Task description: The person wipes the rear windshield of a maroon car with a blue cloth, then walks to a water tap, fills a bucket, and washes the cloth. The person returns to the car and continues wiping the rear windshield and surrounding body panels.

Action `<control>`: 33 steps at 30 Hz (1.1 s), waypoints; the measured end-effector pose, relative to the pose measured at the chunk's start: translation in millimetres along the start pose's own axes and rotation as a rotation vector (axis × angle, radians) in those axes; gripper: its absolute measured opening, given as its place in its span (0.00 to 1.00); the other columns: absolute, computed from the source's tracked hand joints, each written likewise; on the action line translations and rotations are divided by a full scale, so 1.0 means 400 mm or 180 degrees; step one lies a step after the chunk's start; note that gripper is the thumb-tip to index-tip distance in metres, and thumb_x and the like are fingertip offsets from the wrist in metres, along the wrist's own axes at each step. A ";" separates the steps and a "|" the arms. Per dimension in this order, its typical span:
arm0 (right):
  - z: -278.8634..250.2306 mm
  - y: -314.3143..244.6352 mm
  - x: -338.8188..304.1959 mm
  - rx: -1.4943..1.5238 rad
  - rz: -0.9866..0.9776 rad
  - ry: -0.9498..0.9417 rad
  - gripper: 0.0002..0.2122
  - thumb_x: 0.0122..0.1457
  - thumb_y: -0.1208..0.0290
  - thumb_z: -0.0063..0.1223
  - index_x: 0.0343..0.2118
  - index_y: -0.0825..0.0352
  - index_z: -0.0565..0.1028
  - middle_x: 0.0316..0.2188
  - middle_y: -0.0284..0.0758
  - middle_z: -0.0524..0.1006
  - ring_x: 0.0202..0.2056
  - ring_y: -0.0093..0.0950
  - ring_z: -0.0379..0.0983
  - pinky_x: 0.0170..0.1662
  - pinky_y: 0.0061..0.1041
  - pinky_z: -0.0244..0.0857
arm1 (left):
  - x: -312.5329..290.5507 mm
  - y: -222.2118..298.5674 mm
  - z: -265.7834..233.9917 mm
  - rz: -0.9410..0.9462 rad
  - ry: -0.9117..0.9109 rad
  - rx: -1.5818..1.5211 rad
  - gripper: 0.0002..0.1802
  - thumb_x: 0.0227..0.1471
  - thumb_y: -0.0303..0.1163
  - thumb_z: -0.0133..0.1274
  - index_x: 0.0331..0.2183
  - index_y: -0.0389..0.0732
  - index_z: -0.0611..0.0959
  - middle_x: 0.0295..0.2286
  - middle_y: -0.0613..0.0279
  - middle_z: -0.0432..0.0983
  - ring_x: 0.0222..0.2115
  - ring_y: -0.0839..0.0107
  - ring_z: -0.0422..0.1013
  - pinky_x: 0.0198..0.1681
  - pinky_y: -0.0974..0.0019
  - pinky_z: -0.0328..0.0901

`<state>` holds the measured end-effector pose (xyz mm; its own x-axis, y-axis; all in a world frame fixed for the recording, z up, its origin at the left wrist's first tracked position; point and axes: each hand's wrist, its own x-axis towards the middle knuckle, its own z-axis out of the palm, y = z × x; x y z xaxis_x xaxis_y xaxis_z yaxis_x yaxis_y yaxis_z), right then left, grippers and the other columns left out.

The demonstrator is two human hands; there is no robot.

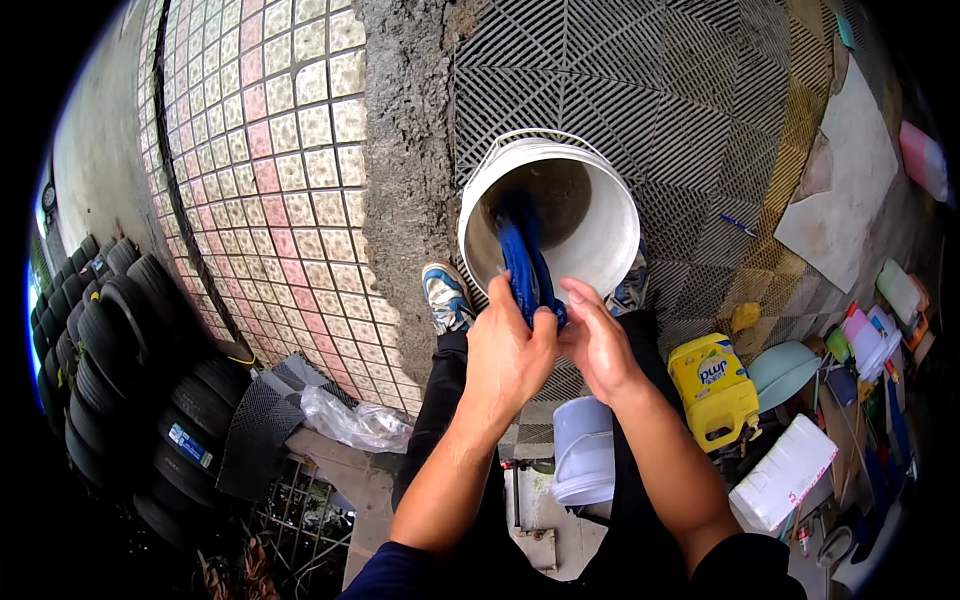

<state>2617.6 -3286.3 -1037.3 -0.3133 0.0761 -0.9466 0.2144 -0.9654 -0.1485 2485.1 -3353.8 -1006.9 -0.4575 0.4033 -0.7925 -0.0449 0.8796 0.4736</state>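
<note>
A blue cloth [517, 258] hangs down into a large white bucket [618, 222], its lower end dark near the brownish water. My left hand [510, 345] is closed around the upper part of the cloth, at the bucket's near rim. Close against the cloth's right side is my right hand [598, 345], with its fingers stretched out and the palm partly showing. Whether its fingertips touch the cloth is hard to make out. The bucket is tipped toward me and stands between my shoes, its thin handle lying behind the far rim.
A small pale bucket [584, 450] sits between my legs. To the right are a yellow jug [713, 390], a greenish basin [785, 375] and a white box [783, 472]. Black tyres [120, 340] are stacked at left. A blue pen [738, 225] lies on the grey mat [680, 130].
</note>
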 end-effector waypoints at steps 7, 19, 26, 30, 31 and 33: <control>-0.057 0.061 0.314 -0.1550 -0.0923 0.0712 0.28 0.63 0.71 0.59 0.66 0.64 0.65 0.56 0.44 0.75 0.53 0.35 0.74 0.58 0.35 0.67 | 0.026 -0.122 0.066 -0.0555 -0.1150 -0.1571 0.40 0.59 0.38 0.49 0.67 0.29 0.61 0.61 0.37 0.66 0.61 0.50 0.66 0.66 0.54 0.58; -0.004 -0.032 0.377 -0.3387 -0.1523 0.0544 0.31 0.58 0.74 0.54 0.66 0.65 0.62 0.55 0.57 0.76 0.56 0.54 0.74 0.57 0.45 0.70 | 0.080 -0.123 0.045 -0.2095 -0.0603 -0.4146 0.45 0.60 0.48 0.59 0.69 0.48 0.56 0.66 0.48 0.57 0.62 0.52 0.62 0.65 0.43 0.57; 0.083 -0.089 -0.229 -0.1933 -0.0549 -0.1287 0.30 0.60 0.83 0.51 0.68 0.72 0.62 0.61 0.48 0.73 0.59 0.35 0.74 0.62 0.32 0.67 | 0.143 -0.163 0.049 -0.1321 -0.0557 -0.4488 0.28 0.54 0.32 0.58 0.57 0.44 0.74 0.49 0.60 0.77 0.51 0.60 0.74 0.57 0.45 0.69; 0.120 -0.022 -0.238 -0.2173 -0.1018 -0.0912 0.29 0.59 0.85 0.49 0.67 0.71 0.64 0.56 0.47 0.74 0.55 0.39 0.75 0.61 0.34 0.66 | 0.172 -0.242 0.066 -0.1152 -0.1056 -0.5250 0.27 0.47 0.22 0.52 0.52 0.34 0.75 0.43 0.52 0.78 0.45 0.51 0.75 0.52 0.49 0.72; 0.134 -0.014 -0.216 -0.2614 -0.1124 -0.0697 0.30 0.58 0.85 0.50 0.66 0.69 0.65 0.56 0.47 0.73 0.55 0.41 0.73 0.61 0.36 0.65 | 0.189 -0.319 0.084 -0.1354 -0.1306 -0.5629 0.24 0.48 0.24 0.51 0.50 0.33 0.76 0.41 0.51 0.78 0.42 0.51 0.75 0.50 0.50 0.73; 0.182 0.038 -0.140 -0.3382 -0.2227 0.0379 0.25 0.59 0.77 0.55 0.61 0.65 0.70 0.54 0.46 0.70 0.51 0.47 0.70 0.56 0.42 0.66 | 0.196 -0.312 0.092 -0.1006 -0.1912 -0.5837 0.21 0.52 0.33 0.52 0.47 0.33 0.77 0.40 0.51 0.77 0.39 0.52 0.74 0.45 0.52 0.72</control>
<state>2571.3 -3323.5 -965.6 -0.5859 0.5600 -0.5858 0.6864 -0.0414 -0.7261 2487.6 -3422.6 -1142.3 0.0452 0.6776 -0.7340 -0.9502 -0.1977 -0.2410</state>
